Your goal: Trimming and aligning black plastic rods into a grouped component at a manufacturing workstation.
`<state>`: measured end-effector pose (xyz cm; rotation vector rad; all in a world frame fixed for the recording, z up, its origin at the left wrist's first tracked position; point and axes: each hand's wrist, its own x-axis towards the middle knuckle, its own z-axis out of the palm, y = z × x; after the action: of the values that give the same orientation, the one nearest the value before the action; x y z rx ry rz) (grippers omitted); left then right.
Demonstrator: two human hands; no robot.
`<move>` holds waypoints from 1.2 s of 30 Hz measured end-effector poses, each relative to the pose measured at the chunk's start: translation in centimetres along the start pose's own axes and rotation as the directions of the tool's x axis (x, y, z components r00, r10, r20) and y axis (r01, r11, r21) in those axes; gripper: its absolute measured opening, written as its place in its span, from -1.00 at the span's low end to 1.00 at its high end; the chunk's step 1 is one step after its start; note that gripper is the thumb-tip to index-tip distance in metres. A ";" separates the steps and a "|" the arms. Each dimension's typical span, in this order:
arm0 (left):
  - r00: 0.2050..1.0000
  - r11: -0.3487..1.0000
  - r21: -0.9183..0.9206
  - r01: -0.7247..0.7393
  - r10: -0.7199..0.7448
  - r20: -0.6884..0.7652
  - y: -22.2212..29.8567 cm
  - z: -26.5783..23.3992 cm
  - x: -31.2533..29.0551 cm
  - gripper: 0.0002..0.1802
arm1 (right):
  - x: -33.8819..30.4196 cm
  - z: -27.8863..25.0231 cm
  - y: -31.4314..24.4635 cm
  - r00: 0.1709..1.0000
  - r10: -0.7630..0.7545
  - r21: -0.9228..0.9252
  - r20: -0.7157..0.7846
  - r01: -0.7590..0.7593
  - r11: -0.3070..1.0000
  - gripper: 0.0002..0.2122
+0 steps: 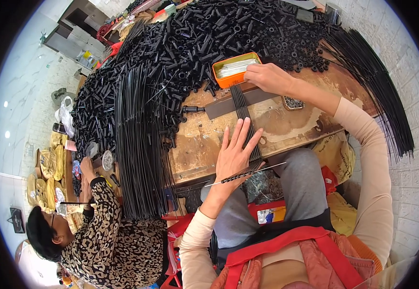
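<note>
My left hand [234, 156] lies flat, fingers spread, over a row of several thin black rods [239, 103]. The rods rest side by side across a dark flat strip [214, 110] on the table. A thin metal rod with a dark beaded middle [242, 176] shows at the base of that hand; what holds it there I cannot tell. My right hand [270, 78] is at the right end of an orange tin [226, 83] with fingertips pinched together. Thin silvery pins [236, 67] fill the tin. Whatever is between the right fingertips is too small to make out.
A large heap of black tubular parts [185, 43] covers the far table. Bundles of long black rods hang over the edge at left [139, 144] and right [382, 82]. A small tray of tiny parts [293, 102] sits right. A co-worker [108, 231] works at left.
</note>
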<state>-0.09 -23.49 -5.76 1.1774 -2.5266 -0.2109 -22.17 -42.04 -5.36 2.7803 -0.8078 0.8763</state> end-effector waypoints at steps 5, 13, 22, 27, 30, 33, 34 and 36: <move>1.000 1.000 0.000 -0.001 0.001 -0.001 0.1 0.0 0.1 0.00 | -0.2 0.6 0.2 0.998 -0.063 -0.081 0.011 0.063 0.995 -0.92; 1.000 1.000 0.000 0.002 -0.002 -0.016 0.1 0.2 0.0 0.01 | 0.7 0.1 -0.5 0.995 -0.099 -0.124 -0.011 0.096 0.988 -0.89; 1.000 0.993 0.121 -0.005 0.002 0.027 -0.1 0.4 -0.1 0.03 | 1.1 1.1 -0.6 0.994 -0.106 -0.070 -0.039 0.104 0.992 -0.91; 1.000 0.992 0.127 -0.018 0.018 0.000 -0.2 0.7 0.0 0.05 | 1.6 1.5 -0.4 0.994 -0.104 -0.097 -0.022 0.101 0.990 -0.85; 1.000 0.992 0.123 -0.009 0.009 0.001 -0.3 0.7 0.0 0.05 | 1.8 1.2 -1.5 0.994 -0.080 0.014 -0.071 0.081 0.997 -0.92; 1.000 0.992 0.125 0.001 -0.001 -0.004 -0.5 0.7 -0.2 0.05 | 1.6 0.0 -2.5 0.999 0.010 -0.050 -0.046 -0.012 0.999 -0.92; 1.000 0.993 0.119 -0.003 0.004 -0.008 -0.3 0.6 -0.3 0.05 | 1.2 0.1 -1.9 0.999 0.007 -0.050 -0.046 -0.009 0.999 -0.92; 1.000 0.995 0.100 -0.014 0.014 0.001 -0.2 0.5 0.0 0.04 | 0.2 0.3 -0.1 0.996 0.057 -0.122 0.067 -0.049 0.991 -0.92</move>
<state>-0.18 -23.62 -6.27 1.1962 -2.5717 -0.0818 -21.77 -42.13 -5.51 2.7096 -0.9176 0.7160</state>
